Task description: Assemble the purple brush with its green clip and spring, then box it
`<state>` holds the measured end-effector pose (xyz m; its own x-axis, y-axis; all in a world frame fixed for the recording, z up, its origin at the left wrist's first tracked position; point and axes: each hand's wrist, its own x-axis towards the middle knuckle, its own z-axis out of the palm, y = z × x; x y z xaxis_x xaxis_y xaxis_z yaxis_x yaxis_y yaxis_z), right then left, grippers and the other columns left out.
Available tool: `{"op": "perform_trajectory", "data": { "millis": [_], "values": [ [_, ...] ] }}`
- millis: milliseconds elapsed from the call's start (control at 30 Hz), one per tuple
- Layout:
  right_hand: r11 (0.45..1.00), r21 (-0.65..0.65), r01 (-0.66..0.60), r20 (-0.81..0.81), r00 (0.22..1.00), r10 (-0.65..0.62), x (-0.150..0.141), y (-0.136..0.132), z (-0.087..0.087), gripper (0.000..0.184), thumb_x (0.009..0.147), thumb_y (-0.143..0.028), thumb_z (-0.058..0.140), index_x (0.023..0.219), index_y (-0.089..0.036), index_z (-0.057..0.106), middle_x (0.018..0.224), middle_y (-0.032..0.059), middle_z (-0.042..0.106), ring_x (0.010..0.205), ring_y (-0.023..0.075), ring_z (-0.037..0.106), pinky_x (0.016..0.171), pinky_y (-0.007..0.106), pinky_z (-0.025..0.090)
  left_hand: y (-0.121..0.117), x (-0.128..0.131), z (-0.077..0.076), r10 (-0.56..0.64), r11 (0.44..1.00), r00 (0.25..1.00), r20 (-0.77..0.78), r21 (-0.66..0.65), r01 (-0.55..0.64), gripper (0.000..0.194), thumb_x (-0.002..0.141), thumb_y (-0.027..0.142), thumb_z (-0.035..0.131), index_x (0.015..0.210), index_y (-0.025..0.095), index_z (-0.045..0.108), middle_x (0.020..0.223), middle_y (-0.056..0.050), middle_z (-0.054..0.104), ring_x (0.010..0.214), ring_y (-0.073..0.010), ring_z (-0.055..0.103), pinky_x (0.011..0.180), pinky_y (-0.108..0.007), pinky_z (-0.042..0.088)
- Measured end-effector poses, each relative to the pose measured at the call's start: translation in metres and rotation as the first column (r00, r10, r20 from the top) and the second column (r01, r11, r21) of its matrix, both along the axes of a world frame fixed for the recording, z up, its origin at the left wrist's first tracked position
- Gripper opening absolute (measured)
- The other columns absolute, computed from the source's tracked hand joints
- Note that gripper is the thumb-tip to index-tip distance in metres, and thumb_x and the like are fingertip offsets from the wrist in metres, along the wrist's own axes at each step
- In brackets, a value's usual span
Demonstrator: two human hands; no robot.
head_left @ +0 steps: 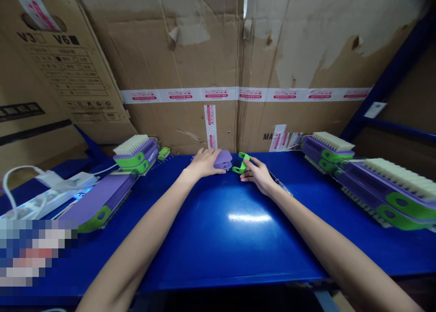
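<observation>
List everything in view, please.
Purple piece: 1, purple, centre
Green piece: 1, green, centre
Slim tool: 1, colour unclear, right of centre
Brush stacks: 3, purple, green and cream, two right, one left
Lone brush: 1, purple and green, left
Small item: 1, green, beside left stack
Power strip: 1, white, left
Cables: several, white, left
Table: 1, blue, centre
Cardboard: several panels, brown, behind table
Tape: several strips, white and red, on cardboard
Post: 1, blue, right
Left hand: 1, bare, on purple piece
Right hand: 1, bare, holding green piece
</observation>
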<state>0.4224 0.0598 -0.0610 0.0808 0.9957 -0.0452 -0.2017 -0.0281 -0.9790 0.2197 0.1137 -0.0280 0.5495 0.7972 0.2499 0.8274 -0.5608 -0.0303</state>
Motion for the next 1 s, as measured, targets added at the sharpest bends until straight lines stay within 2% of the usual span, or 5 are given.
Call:
{"op": "perform_trajectory", "data": {
  "millis": [167, 533, 700, 833, 1000],
  "values": [
    [0.999, -0.002, -0.038, 0.016, 0.999, 0.038, 0.001, 0.0, 0.001, 0.041, 0.088, -0.025, 0.056, 0.127, -0.017, 0.047, 0.057, -0.004, 0.057, 0.046, 0.0142, 0.063, 0.047, 0.027, 0.056, -0.006, 0.009, -0.002, 0.031, 0.999, 0.999, -0.022, 0.019, -0.03, 0.086, 0.072, 0.059, 0.068, 0.138, 0.015, 0.037, 0.128, -0.018, 0.05, 0.116, -0.036, 0.048, 0.091, -0.044, 0.04],
    [0.992, 0.122, -0.035, 0.089, 0.996, 0.025, -0.001, -0.002, -0.004, 0.065, 0.08, -0.032, 0.067, 0.136, -0.014, 0.038, 0.069, 0.0, 0.063, 0.053, 0.0144, 0.064, 0.05, 0.027, 0.057, -0.007, 0.016, -0.019, -0.132, 0.935, 0.991, -0.013, 0.331, 0.129, 0.094, 0.074, 0.067, 0.059, 0.141, 0.008, 0.031, 0.122, -0.02, 0.052, 0.108, -0.0336, 0.05, 0.089, -0.043, 0.039],
    [0.971, 0.216, -0.099, 0.224, 0.973, 0.05, 0.0, 0.002, -0.013, 0.08, 0.072, -0.041, 0.072, 0.14, -0.017, 0.036, 0.083, 0.0024, 0.066, 0.063, 0.0161, 0.067, 0.053, 0.028, 0.059, -0.007, 0.008, -0.03, -0.207, 0.876, 0.978, 0.013, 0.447, 0.18, 0.086, 0.08, 0.053, 0.059, 0.142, 0.003, 0.027, 0.118, -0.021, 0.053, 0.104, -0.0339, 0.051, 0.086, -0.043, 0.04],
    [0.957, 0.249, -0.151, 0.336, 0.94, 0.06, 0.0, 0.006, -0.02, 0.088, 0.065, -0.043, 0.076, 0.14, -0.018, 0.037, 0.094, 0.0058, 0.067, 0.066, 0.0164, 0.066, 0.056, 0.031, 0.059, -0.007, 0.003, -0.038, -0.271, 0.836, 0.963, 0.018, 0.499, 0.226, 0.075, 0.077, 0.042, 0.064, 0.136, 0.005, 0.035, 0.117, -0.021, 0.053, 0.105, -0.034, 0.051, 0.089, -0.045, 0.04],
    [0.903, 0.407, -0.136, 0.481, 0.873, -0.086, 0.0, 0.003, -0.021, 0.074, 0.068, -0.037, 0.074, 0.134, -0.017, 0.046, 0.097, 0.0083, 0.07, 0.085, 0.0211, 0.067, 0.071, 0.035, 0.058, -0.007, 0.001, -0.042, -0.364, 0.801, 0.93, 0.058, 0.529, 0.28, 0.069, 0.071, 0.031, 0.07, 0.128, 0.007, 0.04, 0.118, -0.02, 0.053, 0.109, -0.0342, 0.051, 0.093, -0.046, 0.041]
  ]
}}
